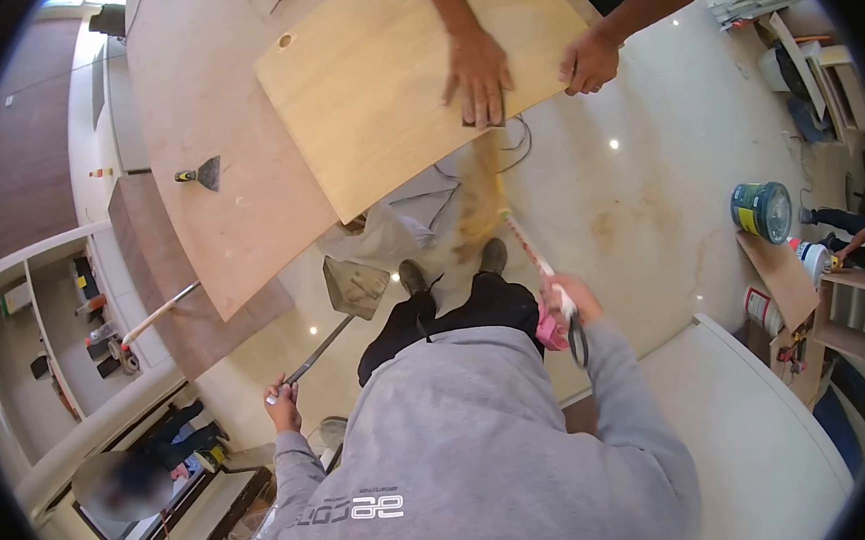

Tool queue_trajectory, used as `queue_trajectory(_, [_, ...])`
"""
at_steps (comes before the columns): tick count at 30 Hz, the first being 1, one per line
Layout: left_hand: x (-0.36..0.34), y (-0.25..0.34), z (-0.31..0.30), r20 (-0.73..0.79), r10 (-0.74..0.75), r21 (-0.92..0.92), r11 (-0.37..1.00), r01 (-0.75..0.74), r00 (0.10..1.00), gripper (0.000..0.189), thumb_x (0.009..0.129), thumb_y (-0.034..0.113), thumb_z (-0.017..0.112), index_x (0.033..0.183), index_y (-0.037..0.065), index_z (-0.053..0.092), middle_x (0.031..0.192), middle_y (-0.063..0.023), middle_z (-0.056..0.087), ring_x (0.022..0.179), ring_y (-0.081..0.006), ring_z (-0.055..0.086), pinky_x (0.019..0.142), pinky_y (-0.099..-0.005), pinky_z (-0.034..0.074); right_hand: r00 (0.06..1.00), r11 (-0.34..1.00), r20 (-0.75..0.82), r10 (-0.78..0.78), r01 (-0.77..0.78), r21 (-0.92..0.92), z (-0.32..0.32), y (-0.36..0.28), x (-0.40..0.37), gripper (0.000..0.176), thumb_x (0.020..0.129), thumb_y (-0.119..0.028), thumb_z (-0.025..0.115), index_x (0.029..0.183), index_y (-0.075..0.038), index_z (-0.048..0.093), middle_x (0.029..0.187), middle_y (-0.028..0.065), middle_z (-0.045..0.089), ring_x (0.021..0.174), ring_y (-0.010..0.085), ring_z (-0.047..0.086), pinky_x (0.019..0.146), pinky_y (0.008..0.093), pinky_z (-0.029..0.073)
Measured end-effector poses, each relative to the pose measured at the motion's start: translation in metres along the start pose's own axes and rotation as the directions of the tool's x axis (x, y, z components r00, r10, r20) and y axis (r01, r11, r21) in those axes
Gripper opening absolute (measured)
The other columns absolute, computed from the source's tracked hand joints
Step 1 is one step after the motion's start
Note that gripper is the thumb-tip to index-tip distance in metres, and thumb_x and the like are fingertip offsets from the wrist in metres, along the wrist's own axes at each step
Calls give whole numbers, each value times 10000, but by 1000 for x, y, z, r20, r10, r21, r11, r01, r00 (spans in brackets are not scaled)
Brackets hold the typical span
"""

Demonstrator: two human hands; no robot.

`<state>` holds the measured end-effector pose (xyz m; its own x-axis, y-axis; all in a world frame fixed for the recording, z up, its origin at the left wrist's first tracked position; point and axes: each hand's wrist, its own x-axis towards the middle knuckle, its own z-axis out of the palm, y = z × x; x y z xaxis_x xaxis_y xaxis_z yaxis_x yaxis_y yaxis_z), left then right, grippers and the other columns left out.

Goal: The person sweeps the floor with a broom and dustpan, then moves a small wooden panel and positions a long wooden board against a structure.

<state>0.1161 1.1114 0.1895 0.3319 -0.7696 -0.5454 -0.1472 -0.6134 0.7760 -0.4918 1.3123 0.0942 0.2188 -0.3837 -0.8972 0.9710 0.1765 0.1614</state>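
Two long-handled tools were held, with the broom bristles set forward and leftward of the right hand.

By the left hand [284, 407], fingers closed, the dustpan handle [319, 350] was held, angled forward and rightward to the dustpan [356, 287], which was noted beside the left shoe [413, 277]. By the right hand [576, 300], fingers wrapped, the broom shaft [529, 247] was held; its long axis was directed to the bristles [480, 198], seen blurred beyond the right shoe [494, 255]. Farther off, a wooden board [386, 76] was touched by a co-worker's hands [479, 68].
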Motion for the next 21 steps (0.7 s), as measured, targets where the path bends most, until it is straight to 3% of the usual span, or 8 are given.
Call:
queue_trajectory(2, [4,-3,4,10,-2,7,1000,2,1000,283,827,-132,435,797,128,330,1229,-136,517,975,-213,575,828,-340,553,956,936,229,183,-241,256,-42,-30,73,55,846,-30,452,883,-11,416,615,45,439,428,108,414,348,207,386])
queue_trajectory(3, [3,-5,6,18,4,17,1000,-4,1000,281,828,-132,436,798,127,332,1227,-134,517,981,-212,570,827,-339,553,953,937,229,196,-251,242,-52,-42,93,55,846,-30,452,883,-11,416,615,45,439,428,108,414,348,207,386])
queue_trajectory(7, [-12,10,10,-42,13,38,999,-12,999,277,830,-131,436,801,125,337,1229,-136,513,995,-209,559,829,-338,552,997,985,76,3,-17,174,-87,-94,147,73,834,-18,451,874,33,418,631,50,472,414,109,413,342,184,365])
queue_trajectory(10, [-26,10,8,-18,54,37,998,-53,998,277,830,-130,441,800,125,339,1232,-140,509,1006,-212,553,833,-339,550,996,967,73,-46,26,253,-103,-136,136,96,831,-17,453,897,36,410,615,55,469,408,113,416,333,189,363])
queue_trajectory(12, [-37,6,7,-53,66,5,998,-66,996,281,830,-129,446,797,126,333,1228,-141,509,1011,-216,552,839,-345,547,980,972,-14,-198,199,124,-99,-150,116,124,827,-40,466,911,14,392,604,46,465,403,112,416,325,205,367])
queue_trajectory(16, [-44,-11,2,-95,72,-24,997,-75,993,285,830,-128,452,795,127,328,1223,-141,510,1027,-223,549,844,-352,545,969,962,-47,-242,234,-141,-78,-127,97,119,826,-48,467,899,-51,373,582,30,427,408,103,410,333,223,370])
queue_trajectory(18, [-45,-17,8,-119,81,-82,992,-91,990,283,831,-127,456,793,121,324,1230,-147,507,1025,-219,553,845,-353,545,910,856,-93,-405,341,-388,-54,-90,71,120,818,-62,468,882,-98,373,597,27,434,416,100,411,334,223,360])
queue_trajectory(21, [-50,-25,18,-152,77,-112,989,-94,985,281,830,-129,458,792,114,322,1244,-156,501,1027,-218,553,859,-352,538,961,923,-123,-249,198,-329,-37,-46,27,149,805,-70,468,901,-121,365,612,24,429,440,100,419,337,220,360])
